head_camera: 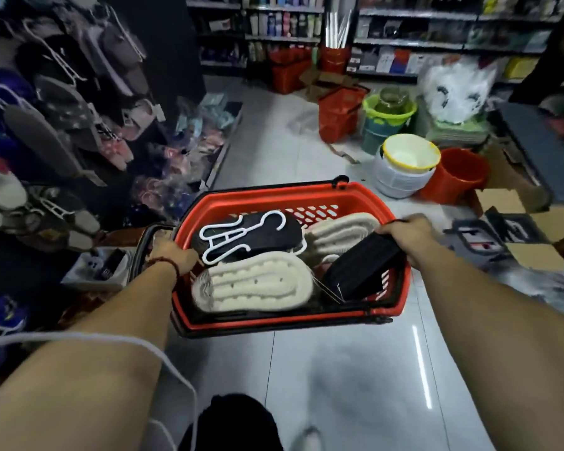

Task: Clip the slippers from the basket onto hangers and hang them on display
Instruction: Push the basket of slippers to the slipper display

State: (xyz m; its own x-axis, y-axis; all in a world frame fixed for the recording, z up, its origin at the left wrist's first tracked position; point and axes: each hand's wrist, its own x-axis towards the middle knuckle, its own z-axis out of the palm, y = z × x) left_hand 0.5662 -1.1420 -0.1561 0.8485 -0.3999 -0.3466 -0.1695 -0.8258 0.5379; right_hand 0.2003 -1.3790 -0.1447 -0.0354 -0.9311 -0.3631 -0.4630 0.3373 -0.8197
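A red shopping basket sits in front of me above the tiled floor. Inside lie cream slippers, sole up, another cream slipper further back, and a black slipper with a white plastic hanger resting on it. My left hand grips the basket's left rim beside the black handle. My right hand is at the right rim, closed on a black slipper that tilts down into the basket.
A display wall of slippers on white hangers fills the left. Red baskets, buckets, stacked basins and cardboard boxes crowd the floor ahead and right. Shelves of goods line the back.
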